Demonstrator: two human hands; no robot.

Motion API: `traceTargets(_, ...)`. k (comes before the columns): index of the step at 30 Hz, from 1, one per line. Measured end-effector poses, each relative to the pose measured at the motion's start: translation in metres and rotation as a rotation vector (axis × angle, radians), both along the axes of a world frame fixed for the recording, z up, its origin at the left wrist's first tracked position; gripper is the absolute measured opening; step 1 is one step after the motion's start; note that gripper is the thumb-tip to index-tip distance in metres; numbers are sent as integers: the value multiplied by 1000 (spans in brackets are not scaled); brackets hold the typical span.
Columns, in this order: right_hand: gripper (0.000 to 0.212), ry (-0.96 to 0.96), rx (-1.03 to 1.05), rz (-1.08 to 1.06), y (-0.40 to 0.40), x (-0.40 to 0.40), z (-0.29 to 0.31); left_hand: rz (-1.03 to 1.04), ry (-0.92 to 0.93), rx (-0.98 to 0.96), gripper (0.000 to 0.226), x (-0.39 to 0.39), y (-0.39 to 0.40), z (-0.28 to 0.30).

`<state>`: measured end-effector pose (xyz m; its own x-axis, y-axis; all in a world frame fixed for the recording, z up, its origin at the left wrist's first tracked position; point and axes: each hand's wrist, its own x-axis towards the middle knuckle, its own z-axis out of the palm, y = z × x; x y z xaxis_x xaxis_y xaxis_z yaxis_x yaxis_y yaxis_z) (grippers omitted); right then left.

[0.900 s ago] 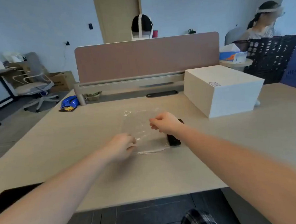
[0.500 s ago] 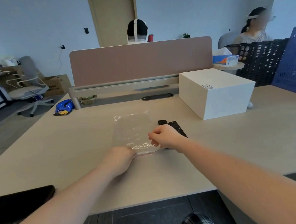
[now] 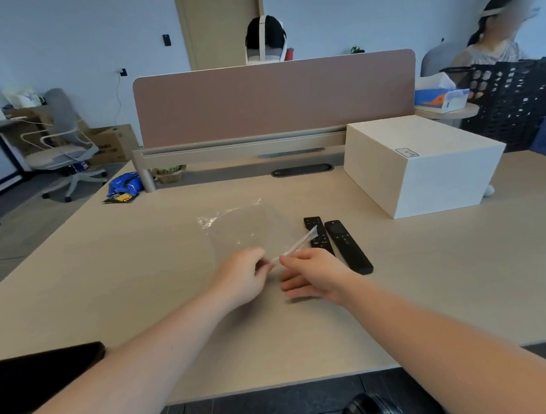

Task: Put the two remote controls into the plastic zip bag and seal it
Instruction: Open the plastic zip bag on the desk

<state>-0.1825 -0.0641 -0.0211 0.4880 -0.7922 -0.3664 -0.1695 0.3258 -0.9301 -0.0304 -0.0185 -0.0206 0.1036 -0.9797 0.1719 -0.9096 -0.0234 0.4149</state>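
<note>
Zip bag (image 3: 244, 230): clear, empty, mid-tabletop, near end lifted off the surface.
Left hand (image 3: 240, 279): fingers pinched together on bag's near edge.
Right hand (image 3: 313, 276): thumb and forefinger pinched on the bag's zip strip; other fingers spread.
Remote controls (image 3: 348, 245): two, black, side by side, flat on tabletop, outside bag, just beside its right edge.
White box (image 3: 421, 164): toward far right corner.

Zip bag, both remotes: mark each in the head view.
Zip bag (image 3: 244, 227), head view: middle of the clear film.
Left remote (image 3: 318, 234), head view: middle of its button face.
Right remote (image 3: 346, 245), head view: middle of its body.
</note>
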Motion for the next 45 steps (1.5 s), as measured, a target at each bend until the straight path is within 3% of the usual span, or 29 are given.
traceTargets(3,12,-82,7,-72,-2,1,-2,-18,45,33,11,0,-1,-2)
traceTargets(8,7,-115,-58,-165,-5,1,-2,-40,159,72,18,-1,1,-6)
traceTargets(13,8,-122,-111,-160,-3,1,0,-59,241,-2,22,-7,3,0)
traceTargets(17,4,-114,-138,-145,0,0,1,-72,285,-51,12,-12,3,1)
traceTargets(23,9,-125,-111,-134,3,0,-1,-56,326,12,24,-12,2,2)
traceTargets(29,27,-56,-44,-212,4,3,-2,-60,215,63,38,-16,2,1)
traceTargets(36,19,101,-84,-217,-2,2,0,-108,-62,98,22,-20,11,6)
traceTargets(45,14,86,-268,-228,-3,-3,5,-59,236,-14,18,-13,-1,-1)
